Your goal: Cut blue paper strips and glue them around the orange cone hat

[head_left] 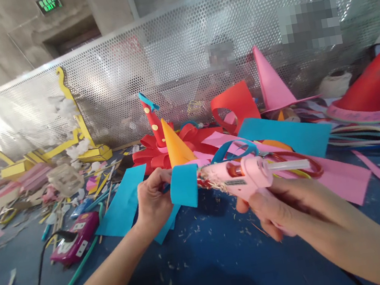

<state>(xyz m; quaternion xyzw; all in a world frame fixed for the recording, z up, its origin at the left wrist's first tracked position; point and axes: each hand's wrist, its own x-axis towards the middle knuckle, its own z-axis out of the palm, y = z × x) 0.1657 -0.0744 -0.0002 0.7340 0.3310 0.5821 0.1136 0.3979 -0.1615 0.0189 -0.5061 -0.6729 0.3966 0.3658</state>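
Between the thumb and fingers of my left hand [154,198] is a curled blue foam strip [184,186], raised above the table. My right hand [277,210] is wrapped round the handle of a pink glue gun [246,176]. A clear glue stick [290,165] sticks out of its back end. The gun's nozzle, crusted with glue, points left and meets the right edge of the blue strip; whether it touches cannot be made out. Just behind the strip stands an orange cone [177,148]. Flat blue sheets [124,207] lie beside and below my left hand.
A purple power strip [76,237] with a black plug sits at left. Behind are a red dotted cone [154,124], a pink cone [273,82], a red cone [372,80] and yellow frames [77,112]. Scraps cover the blue table [210,265] before a perforated metal screen [166,44].
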